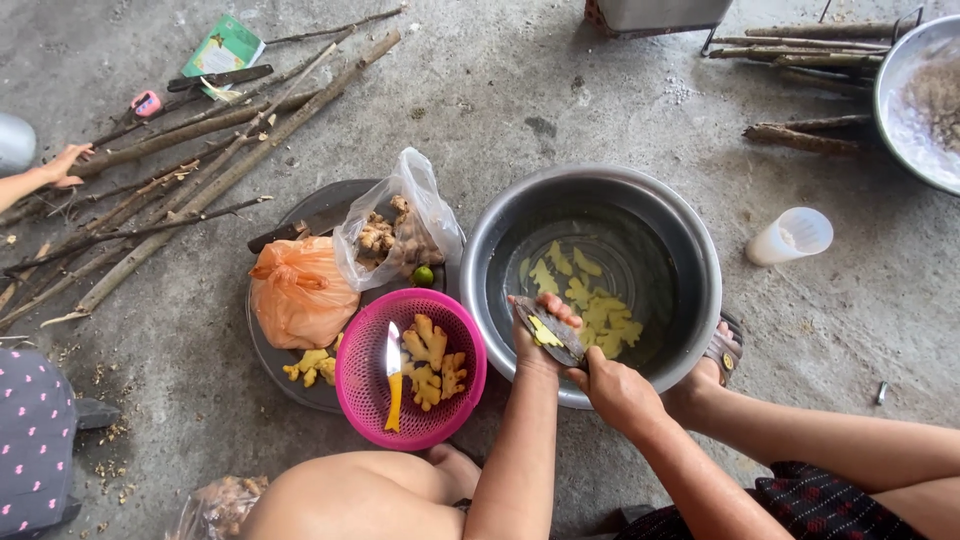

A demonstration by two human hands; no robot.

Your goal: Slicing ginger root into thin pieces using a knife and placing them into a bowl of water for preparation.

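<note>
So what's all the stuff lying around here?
steel bowl: one, grey, centre, holds water and yellow ginger slices
pink basket: one, left of bowl, holds peeled ginger and a yellow-handled knife
dark tray: one, under the bags
orange bag: one, tied, on tray
clear bag: one, open, unpeeled ginger inside
lime: one, green, by clear bag
sticks: many, brown, upper left
white cup: one, right of bowl
left hand: over bowl, holds ginger
right hand: grips a blade
</note>
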